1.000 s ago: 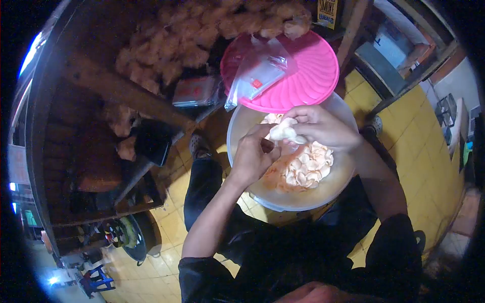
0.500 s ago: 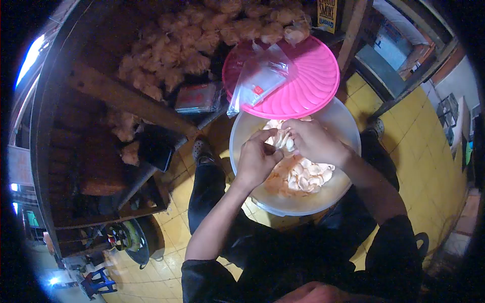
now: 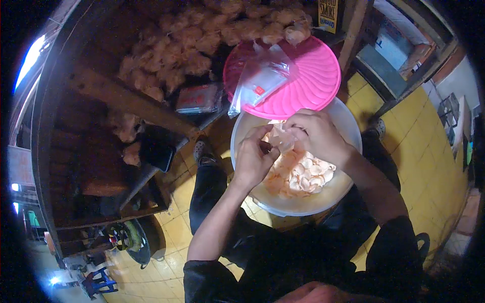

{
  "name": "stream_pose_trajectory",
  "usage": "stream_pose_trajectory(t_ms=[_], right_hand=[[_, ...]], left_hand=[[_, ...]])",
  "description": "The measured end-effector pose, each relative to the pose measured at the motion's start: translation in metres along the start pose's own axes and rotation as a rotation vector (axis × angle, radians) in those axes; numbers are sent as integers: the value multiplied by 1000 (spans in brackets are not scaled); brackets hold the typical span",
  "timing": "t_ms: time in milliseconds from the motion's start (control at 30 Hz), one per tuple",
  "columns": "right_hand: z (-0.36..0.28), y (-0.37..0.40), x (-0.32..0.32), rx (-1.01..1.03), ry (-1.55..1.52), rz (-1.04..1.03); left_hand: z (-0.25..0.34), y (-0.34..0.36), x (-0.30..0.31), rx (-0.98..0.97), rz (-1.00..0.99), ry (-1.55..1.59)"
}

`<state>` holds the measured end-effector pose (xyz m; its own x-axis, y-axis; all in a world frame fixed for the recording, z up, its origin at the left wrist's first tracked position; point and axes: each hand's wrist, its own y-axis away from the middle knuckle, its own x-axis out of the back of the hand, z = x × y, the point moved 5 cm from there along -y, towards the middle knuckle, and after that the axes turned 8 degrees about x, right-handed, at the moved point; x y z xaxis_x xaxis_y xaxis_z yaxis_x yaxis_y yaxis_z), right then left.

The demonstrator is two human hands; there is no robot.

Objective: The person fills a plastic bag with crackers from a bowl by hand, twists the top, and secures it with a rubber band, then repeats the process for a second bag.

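Note:
My left hand (image 3: pixel 254 157) pinches a small clear plastic bag (image 3: pixel 282 139) between thumb and fingers. Curled at the bag's mouth is my right hand (image 3: pixel 319 132); its fingertips are partly hidden, and I cannot make out what lies in them. Both hands are over a large translucent tub (image 3: pixel 348 177) between my legs. Pale, curled crackers (image 3: pixel 309 174) lie heaped inside it, orange-tinted at the left side.
A pink ribbed lid (image 3: pixel 316 76) rests over the tub's far rim, with a pack of clear bags (image 3: pixel 262 76) on top. Many filled bags (image 3: pixel 177 45) cover the dark wooden shelf. A flat packet (image 3: pixel 198 98) and a black phone-like slab (image 3: pixel 157 150) lie near its edge.
My right hand has moved slightly up and in against the bag's mouth. The white crackers seen between the hands before no longer show there; the clear bag shows instead.

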<state>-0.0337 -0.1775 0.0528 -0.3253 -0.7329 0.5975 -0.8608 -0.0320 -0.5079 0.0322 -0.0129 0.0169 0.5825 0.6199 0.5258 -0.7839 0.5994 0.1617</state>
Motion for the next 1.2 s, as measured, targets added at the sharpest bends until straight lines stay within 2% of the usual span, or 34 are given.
stream_pose_trajectory(t_ms=[133,200,300,333,367,400,433,533,600,633,667,700,767,800,867,900,933,1000,1033,1067,1133,1200], right_hand=[[7,2,2,-102,-59,-120],[10,4,1,-225,-7,-209],[6,5,1,-261,161,-171],[10,8,-1,-264,161,-168],[15,11,-4,-162,164,-147],[16,11,-8,-58,166,-128],[21,12,-11,-59,165,-127],[12,6,-17,45,11,-198],[7,5,-20,-268,-366,-174],[1,5,-21,-267,-368,-176],[-10,5,-20,-159,-253,-180],[-18,5,-19,-51,-138,-183],[-6,6,-23,-12,-33,-180],[-4,4,-23,24,73,-181],[-3,2,-15,-41,-2,-144],[-2,-1,-11,-100,-76,-106],[-6,-2,-9,-92,-74,-104],[-15,9,-22,-200,-344,-253],[-39,9,-17,313,41,-165],[-44,11,-19,321,39,-162],[-68,18,-25,651,148,-184],[-74,19,-23,701,134,-142]], left_hand=[[2,1,2,-34,2,53],[6,3,3,-54,6,68],[13,5,3,-83,-45,147],[13,4,4,-48,-61,172],[12,4,4,-11,-76,198],[12,4,5,-12,-77,197],[13,4,8,-51,-32,165],[11,2,11,-93,34,161],[9,1,10,-90,62,191],[10,1,9,-136,76,329],[12,1,10,-184,89,466],[16,3,11,-185,89,465],[20,7,12,-22,63,584],[20,6,16,-22,62,582],[2,6,9,378,-227,463],[-10,12,-8,471,-396,609],[-8,19,-23,524,-667,844],[3,32,-48,646,-781,1275],[11,36,-47,640,-775,1275],[24,39,-44,631,-751,1345],[30,39,-39,617,-724,1409],[20,32,-33,552,-649,1233]])
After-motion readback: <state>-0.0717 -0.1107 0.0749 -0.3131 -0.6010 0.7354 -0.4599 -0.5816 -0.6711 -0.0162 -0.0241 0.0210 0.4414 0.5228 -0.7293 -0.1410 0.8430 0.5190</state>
